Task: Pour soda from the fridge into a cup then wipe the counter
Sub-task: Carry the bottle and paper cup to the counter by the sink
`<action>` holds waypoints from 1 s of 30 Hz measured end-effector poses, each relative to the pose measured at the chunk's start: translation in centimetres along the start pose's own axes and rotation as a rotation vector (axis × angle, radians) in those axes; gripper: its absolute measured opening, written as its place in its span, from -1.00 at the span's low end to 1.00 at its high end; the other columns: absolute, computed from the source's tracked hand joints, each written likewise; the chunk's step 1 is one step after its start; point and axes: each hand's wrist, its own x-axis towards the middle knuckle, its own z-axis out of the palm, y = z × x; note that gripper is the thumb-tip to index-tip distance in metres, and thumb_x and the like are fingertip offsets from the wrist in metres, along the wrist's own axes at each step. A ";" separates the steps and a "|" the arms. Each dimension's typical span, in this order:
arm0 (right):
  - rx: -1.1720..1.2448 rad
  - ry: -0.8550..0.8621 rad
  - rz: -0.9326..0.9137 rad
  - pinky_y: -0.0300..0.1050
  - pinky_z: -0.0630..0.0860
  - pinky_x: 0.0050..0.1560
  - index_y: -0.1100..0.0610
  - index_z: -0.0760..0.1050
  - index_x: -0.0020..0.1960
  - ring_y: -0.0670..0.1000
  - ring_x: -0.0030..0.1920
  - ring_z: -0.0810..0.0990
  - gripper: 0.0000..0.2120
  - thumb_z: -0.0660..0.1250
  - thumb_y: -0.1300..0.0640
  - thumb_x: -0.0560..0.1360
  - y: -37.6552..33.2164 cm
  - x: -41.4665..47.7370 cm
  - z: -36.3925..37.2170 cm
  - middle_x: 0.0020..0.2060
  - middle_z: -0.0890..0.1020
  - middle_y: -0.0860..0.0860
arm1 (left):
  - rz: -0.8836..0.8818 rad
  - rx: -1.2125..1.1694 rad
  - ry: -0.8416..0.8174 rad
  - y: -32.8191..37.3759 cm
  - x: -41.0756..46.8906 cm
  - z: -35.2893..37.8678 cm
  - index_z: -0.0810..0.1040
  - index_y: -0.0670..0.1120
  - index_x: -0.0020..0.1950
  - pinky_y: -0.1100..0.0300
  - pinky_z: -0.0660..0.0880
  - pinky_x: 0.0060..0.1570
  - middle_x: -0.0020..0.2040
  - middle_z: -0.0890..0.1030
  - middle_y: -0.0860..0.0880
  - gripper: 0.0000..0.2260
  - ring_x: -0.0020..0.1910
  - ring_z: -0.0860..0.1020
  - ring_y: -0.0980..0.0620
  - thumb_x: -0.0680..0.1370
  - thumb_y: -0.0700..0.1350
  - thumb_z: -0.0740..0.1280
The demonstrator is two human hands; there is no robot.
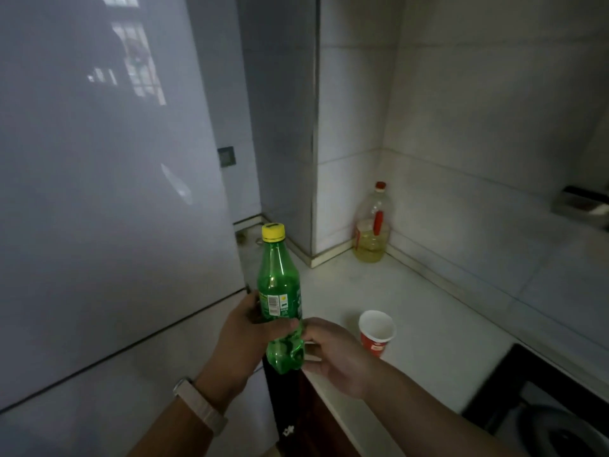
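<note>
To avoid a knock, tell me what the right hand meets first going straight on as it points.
The green soda bottle, gripped by the left hand: the right hand points at its base, seemingly almost touching, though depth is unclear.

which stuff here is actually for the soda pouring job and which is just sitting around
For the job: soda bottle gripped by left hand, right hand at its base; cup; counter; fridge.
Just there: oil bottle in the corner; hob; wall shelf.
</note>
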 end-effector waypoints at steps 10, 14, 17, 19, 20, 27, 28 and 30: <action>0.071 0.138 0.082 -0.03 0.56 0.17 0.12 0.58 0.14 -0.01 0.10 0.65 -0.57 0.39 0.08 0.27 2.7 0.7 -9.2 0.04 0.71 0.01 | -0.087 0.026 -0.141 -5.3 4.2 8.6 0.63 -0.11 0.03 0.12 0.60 -0.19 -0.11 0.73 -0.13 -0.45 -0.14 0.69 -0.09 0.05 -0.09 0.56; 0.077 0.175 0.107 -0.11 0.54 0.07 0.07 0.62 0.10 -0.06 0.05 0.66 -0.63 0.35 0.10 0.29 3.7 0.3 -10.6 0.02 0.72 -0.01 | -0.130 0.074 -0.190 -7.3 4.9 10.1 0.63 -0.07 0.06 0.01 0.60 -0.09 -0.08 0.73 -0.10 -0.44 -0.08 0.69 -0.10 0.07 -0.06 0.55; 0.077 0.215 0.133 -0.11 0.54 0.11 0.10 0.60 0.18 -0.04 0.12 0.65 -0.55 0.33 0.10 0.29 4.5 0.7 -11.5 0.06 0.71 0.00 | -0.160 0.090 -0.236 -8.4 5.6 10.6 0.63 -0.07 0.07 -0.01 0.60 -0.05 -0.06 0.73 -0.09 -0.47 -0.06 0.69 -0.09 0.11 -0.11 0.56; 0.080 0.244 0.151 -0.12 0.54 0.09 0.11 0.60 0.19 -0.02 0.14 0.64 -0.54 0.31 0.12 0.30 5.1 1.2 -12.0 0.07 0.70 0.01 | -0.180 0.096 -0.258 -9.0 6.1 10.7 0.63 -0.07 0.06 0.07 0.60 -0.11 -0.06 0.73 -0.08 -0.53 -0.08 0.69 -0.06 0.16 -0.19 0.55; 0.084 0.261 0.161 -0.14 0.53 0.07 0.12 0.59 0.20 -0.03 0.14 0.64 -0.54 0.30 0.12 0.31 5.5 1.6 -12.2 0.07 0.70 0.00 | -0.189 0.094 -0.267 -9.3 6.4 10.7 0.63 -0.07 0.05 0.13 0.60 -0.15 -0.07 0.73 -0.07 -0.56 -0.09 0.70 -0.03 0.18 -0.21 0.53; 0.142 0.418 0.210 -0.05 0.53 0.21 0.13 0.55 0.21 -0.01 0.11 0.65 -0.60 0.28 0.13 0.39 8.1 4.5 -12.6 0.05 0.71 0.02 | -0.265 0.117 -0.357 -12.4 9.2 10.2 0.62 -0.05 0.09 0.13 0.57 -0.10 -0.05 0.73 -0.03 -0.53 -0.06 0.69 -0.01 0.19 -0.17 0.54; 0.154 0.436 0.213 -0.06 0.54 0.19 0.14 0.55 0.20 -0.01 0.10 0.66 -0.64 0.27 0.16 0.43 8.3 4.9 -12.6 0.04 0.71 0.03 | -0.276 0.120 -0.374 -12.9 9.7 10.1 0.62 -0.05 0.11 0.10 0.57 -0.08 -0.04 0.73 -0.03 -0.51 -0.05 0.69 -0.02 0.18 -0.15 0.55; 0.182 0.476 0.227 -0.07 0.53 0.16 0.14 0.56 0.17 0.01 0.10 0.66 -0.70 0.26 0.20 0.45 8.6 5.6 -12.6 0.01 0.72 0.04 | -0.301 0.131 -0.408 -13.9 10.6 9.9 0.62 -0.05 0.13 0.09 0.59 -0.06 -0.02 0.73 -0.03 -0.45 -0.03 0.69 -0.04 0.15 -0.09 0.56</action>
